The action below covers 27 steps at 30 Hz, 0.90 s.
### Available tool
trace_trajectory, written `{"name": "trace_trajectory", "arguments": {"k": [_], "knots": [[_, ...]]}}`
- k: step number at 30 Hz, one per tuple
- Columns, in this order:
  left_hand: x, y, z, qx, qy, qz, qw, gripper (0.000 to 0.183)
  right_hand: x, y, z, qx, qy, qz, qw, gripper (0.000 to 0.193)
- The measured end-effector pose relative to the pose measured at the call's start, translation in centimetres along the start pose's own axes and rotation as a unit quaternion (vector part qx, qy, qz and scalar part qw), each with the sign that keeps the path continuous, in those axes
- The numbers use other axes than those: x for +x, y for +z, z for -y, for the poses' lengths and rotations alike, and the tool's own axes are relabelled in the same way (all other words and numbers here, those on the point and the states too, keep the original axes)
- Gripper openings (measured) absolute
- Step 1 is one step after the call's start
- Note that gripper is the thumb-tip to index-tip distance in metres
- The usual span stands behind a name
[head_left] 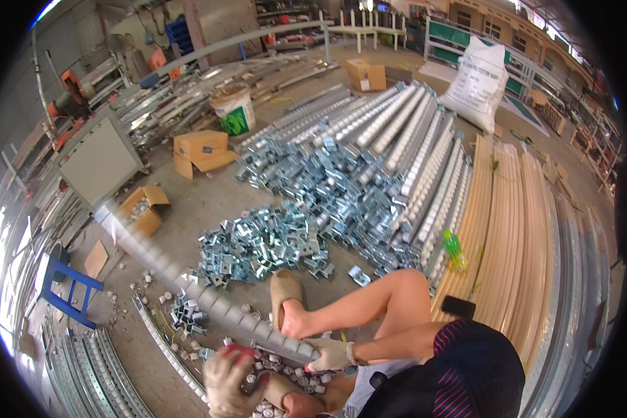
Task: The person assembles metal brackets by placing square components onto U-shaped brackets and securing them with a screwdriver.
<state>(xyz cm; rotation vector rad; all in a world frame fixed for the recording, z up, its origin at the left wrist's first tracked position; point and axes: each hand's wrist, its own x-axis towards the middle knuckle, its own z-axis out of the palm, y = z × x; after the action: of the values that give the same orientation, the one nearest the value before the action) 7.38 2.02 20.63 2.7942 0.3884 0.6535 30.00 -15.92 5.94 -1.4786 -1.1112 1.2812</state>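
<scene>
A long grey roller track (212, 303), with pale rollers along its length, slants from the upper left down to my lap. My gloved right hand (333, 354) is closed around its near end. Below the track, my gloved left hand (228, 382) hovers by my foot; motion smears its red-tipped fingers, so their grip is unclear. Small white rollers (306, 378) lie scattered on the floor between my sandals, close to both hands. A narrow metal rail (164, 345) with white rollers lies to the left.
Metal brackets (265, 244) are heaped ahead, beside stacked roller tracks (397, 132). Cardboard boxes (200, 150), a bucket (233, 111) and a blue stool frame (70, 289) stand leftward. Beige strips (512, 209) bearing a green bottle (454, 251) and a phone (458, 307) lie right. A white sack (475, 83) stands behind.
</scene>
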Motion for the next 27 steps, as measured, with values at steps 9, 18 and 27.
{"name": "trace_trajectory", "arguments": {"k": [9,18,27], "knots": [[-7.1,4.9,3.6,-0.131,-0.106,0.157,0.973,0.057,10.5,-17.4,7.9,0.288,-0.103,-0.301,0.903,0.026],[-4.4,1.2,1.9,-0.156,-0.146,0.31,0.927,0.066,19.7,-41.8,17.8,0.373,-0.144,-0.358,0.844,0.034],[-7.4,3.9,4.4,-0.216,-0.178,0.296,0.913,0.058,16.1,-46.1,17.4,0.416,-0.265,-0.395,0.775,0.067]]}}
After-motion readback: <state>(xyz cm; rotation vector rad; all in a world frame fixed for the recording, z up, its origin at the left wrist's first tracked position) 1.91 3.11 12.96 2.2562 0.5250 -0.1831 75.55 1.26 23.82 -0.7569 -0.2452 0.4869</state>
